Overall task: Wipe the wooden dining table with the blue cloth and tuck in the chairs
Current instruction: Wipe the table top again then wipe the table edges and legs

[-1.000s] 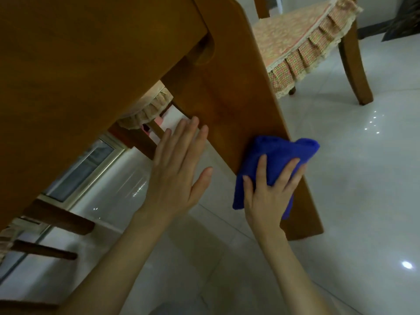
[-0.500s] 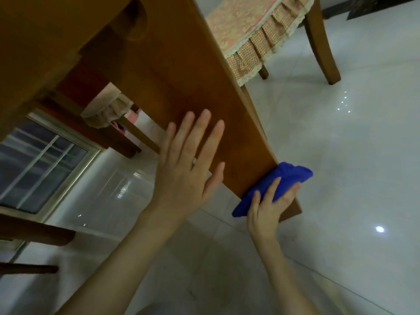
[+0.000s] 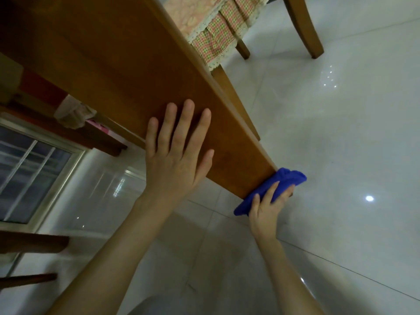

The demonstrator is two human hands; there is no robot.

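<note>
The single head view looks steeply down, tilted, close to the wooden table leg (image 3: 159,71) and tiled floor (image 3: 341,144).

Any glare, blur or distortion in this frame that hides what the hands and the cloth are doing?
Head view: dim, flat indoor light. A bright glare spot sits on the glossy floor, clear of the work. The frame is strongly tilted, with wide-angle stretch on the forearms. The wooden table panel, left hand, right hand and blue cloth are slightly soft but legible.
</note>
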